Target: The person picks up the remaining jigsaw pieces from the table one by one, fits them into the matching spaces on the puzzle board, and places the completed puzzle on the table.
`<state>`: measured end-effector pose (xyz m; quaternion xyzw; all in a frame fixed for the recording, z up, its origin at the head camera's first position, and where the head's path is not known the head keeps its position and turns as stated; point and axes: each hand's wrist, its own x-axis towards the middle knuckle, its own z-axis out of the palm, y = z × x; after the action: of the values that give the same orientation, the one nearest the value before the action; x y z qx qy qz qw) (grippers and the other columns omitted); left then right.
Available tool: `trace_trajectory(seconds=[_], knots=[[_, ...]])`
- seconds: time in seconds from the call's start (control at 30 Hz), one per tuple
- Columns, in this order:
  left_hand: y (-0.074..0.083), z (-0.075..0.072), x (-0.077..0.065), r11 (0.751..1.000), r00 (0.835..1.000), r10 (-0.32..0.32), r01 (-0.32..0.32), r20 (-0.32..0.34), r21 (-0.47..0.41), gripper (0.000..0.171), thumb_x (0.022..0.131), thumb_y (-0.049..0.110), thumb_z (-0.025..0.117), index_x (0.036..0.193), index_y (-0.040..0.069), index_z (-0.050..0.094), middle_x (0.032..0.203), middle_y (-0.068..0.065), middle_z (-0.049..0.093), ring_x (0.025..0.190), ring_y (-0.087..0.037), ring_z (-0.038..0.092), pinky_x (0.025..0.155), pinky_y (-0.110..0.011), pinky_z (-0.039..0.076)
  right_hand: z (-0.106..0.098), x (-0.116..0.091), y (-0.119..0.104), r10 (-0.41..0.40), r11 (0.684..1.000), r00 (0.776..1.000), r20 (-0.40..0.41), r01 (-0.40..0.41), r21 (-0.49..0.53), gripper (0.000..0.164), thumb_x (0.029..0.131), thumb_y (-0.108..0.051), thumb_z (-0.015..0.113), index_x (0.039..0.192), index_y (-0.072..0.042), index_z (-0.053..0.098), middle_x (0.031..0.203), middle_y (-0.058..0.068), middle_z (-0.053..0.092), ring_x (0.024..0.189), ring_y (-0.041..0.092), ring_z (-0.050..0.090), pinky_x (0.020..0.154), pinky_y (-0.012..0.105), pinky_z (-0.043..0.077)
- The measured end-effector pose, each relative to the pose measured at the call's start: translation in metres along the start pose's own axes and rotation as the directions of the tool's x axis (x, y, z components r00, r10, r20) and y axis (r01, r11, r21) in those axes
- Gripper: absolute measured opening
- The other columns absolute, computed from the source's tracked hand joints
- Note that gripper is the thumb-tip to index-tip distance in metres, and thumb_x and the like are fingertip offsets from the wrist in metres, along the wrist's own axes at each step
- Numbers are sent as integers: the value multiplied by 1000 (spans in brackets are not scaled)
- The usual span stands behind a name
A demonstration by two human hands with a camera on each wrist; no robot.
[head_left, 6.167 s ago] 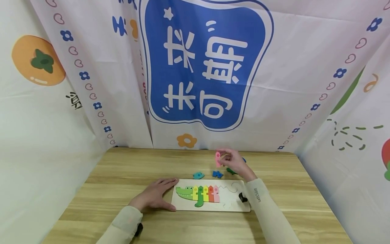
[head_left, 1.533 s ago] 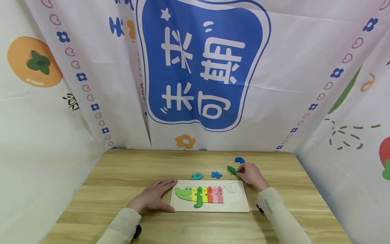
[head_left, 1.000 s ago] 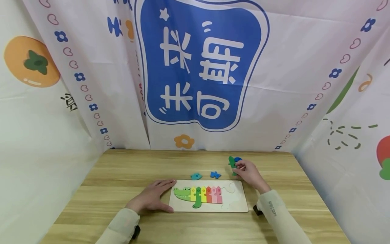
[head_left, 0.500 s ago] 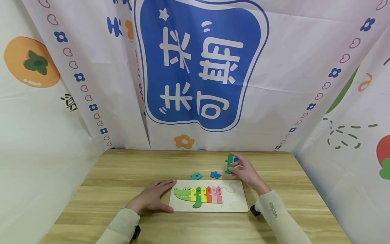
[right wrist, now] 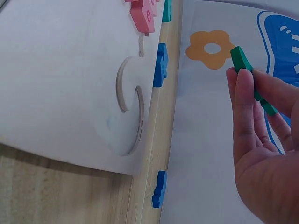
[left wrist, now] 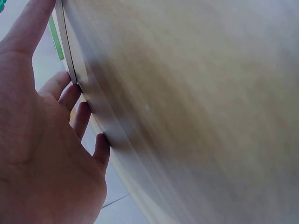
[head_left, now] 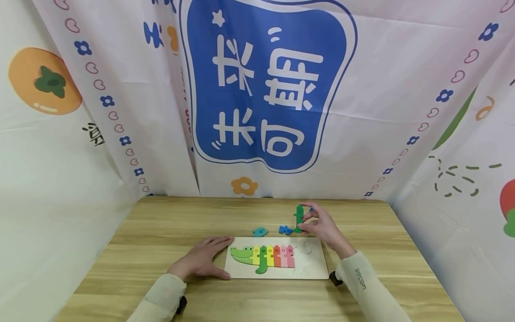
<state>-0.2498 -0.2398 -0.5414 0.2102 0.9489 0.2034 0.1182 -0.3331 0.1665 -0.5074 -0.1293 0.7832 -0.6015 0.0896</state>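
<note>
My right hand (head_left: 323, 228) pinches a green puzzle piece (head_left: 299, 215) upright between thumb and fingertips, just behind the board's back edge. In the right wrist view this green piece (right wrist: 240, 58) appears nearly edge-on. A pale wooden puzzle board (head_left: 311, 269) lies flat, with a crocodile head (head_left: 242, 254) and a row of yellow, green, red and pink pieces fitted at its left. Its right part shows a curled tail recess (right wrist: 126, 109). My left hand (head_left: 203, 259) rests spread at the board's left end, its thumb and fingers touching the edge near both corners.
Behind the board lie a teal piece (head_left: 260, 232) and a blue piece (head_left: 285, 230). A blue curved piece (head_left: 311, 209) is mostly hidden by my right hand in the head view. The wooden table (head_left: 161, 214) meets a printed cloth (head_left: 342, 179) at the back.
A second pink piece, held by my right hand earliest, now sits in the row. My right hand has since lifted the green piece, turned it upright and moved it left. My left hand has stayed.
</note>
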Motion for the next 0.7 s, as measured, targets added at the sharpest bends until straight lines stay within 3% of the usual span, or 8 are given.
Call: trace_trajectory(seconds=[0.33, 0.7], knots=[[-1, 0, 2, 1000, 1000, -7, 7, 6, -13, 110, 75, 69, 82, 163, 23, 36, 167, -4, 37, 152, -41, 31, 118, -69, 27, 0, -2, 2, -21, 1000, 1000, 0, 21, -1, 72, 90, 6, 75, 152, -12, 44, 103, 16, 61, 82, 28, 76, 78, 56, 62], [1, -2, 2, 1000, 1000, 1, -1, 10, -3, 110, 75, 69, 82, 163, 22, 35, 167, -5, 37, 152, -42, 31, 118, -70, 27, 6, -20, 8, 84, 996, 994, 74, -82, -34, 63, 95, -1, 73, 150, -11, 43, 103, 16, 62, 79, 25, 73, 79, 54, 63]])
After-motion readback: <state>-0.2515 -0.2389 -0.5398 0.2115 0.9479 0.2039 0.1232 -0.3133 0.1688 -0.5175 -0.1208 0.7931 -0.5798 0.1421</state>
